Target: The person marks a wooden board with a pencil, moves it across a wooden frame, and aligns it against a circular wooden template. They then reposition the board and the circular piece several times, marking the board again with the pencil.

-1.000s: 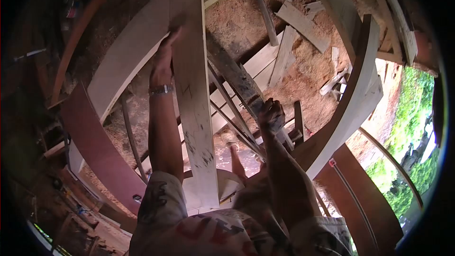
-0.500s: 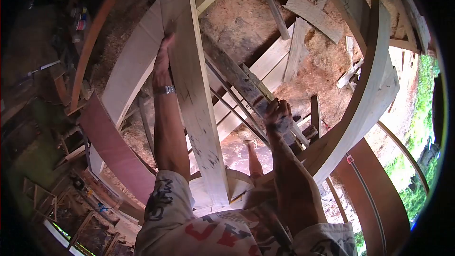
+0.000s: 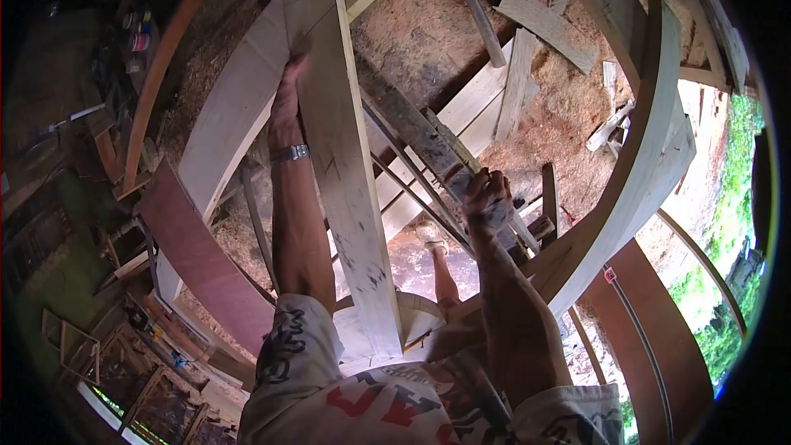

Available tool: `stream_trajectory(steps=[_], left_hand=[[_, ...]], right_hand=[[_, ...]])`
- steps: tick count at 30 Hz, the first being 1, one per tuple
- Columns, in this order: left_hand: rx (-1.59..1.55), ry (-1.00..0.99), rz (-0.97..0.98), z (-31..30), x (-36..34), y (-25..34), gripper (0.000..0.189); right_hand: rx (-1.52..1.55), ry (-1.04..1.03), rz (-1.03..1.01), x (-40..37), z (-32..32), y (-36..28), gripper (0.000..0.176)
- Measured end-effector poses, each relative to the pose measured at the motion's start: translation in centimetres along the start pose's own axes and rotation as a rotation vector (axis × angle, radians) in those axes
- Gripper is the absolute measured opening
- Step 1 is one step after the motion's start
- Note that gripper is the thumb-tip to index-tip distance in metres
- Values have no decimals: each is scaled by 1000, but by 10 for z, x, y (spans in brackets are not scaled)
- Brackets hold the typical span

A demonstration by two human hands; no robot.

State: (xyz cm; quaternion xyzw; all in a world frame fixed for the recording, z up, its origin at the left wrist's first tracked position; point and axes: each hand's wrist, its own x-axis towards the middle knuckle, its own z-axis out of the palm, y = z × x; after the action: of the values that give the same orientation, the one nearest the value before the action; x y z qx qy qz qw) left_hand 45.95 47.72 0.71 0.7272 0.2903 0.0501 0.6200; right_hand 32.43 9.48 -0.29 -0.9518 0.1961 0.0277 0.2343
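A long pale wooden plank slants upright through the middle of the view, pencil lines and dark smudges on its face. My left hand grips its left edge near the upper end, the fingers partly hidden behind the wood. My right hand is closed, fingers curled, in front of a weathered beam. Whatever sits inside those fingers, if anything, is hidden. The plank's lower end is near my shirt, by a rounded pale wooden piece.
A curved timber rib arcs along the right, and another curved board stands at left. Reddish panels flank both sides. Loose boards and sawdust cover the ground. A metal clamp bar hangs at lower right.
The plank and my left hand have shifted very slightly to the right in view. My right hand stays nearly in place, its fingers still curled.
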Motion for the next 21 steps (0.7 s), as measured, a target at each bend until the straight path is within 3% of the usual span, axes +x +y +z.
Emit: stream_trajectory(steps=[9, 12, 15, 21], left_hand=[[11, 21, -49, 1, -1, -3, 55], [47, 20, -123, 13, -23, 37, 55], [-36, 15, -11, 12, -21, 35, 50], [-172, -13, -241, 18, -34, 52, 54]], right_hand=[[-26, -7, 8, 0, -5, -6, 22], [-40, -7, 29, -1, -1, -3, 22], [-41, -5, 28, -1, 2, -1, 22], [-42, -20, -14, -1, 5, 7, 22]])
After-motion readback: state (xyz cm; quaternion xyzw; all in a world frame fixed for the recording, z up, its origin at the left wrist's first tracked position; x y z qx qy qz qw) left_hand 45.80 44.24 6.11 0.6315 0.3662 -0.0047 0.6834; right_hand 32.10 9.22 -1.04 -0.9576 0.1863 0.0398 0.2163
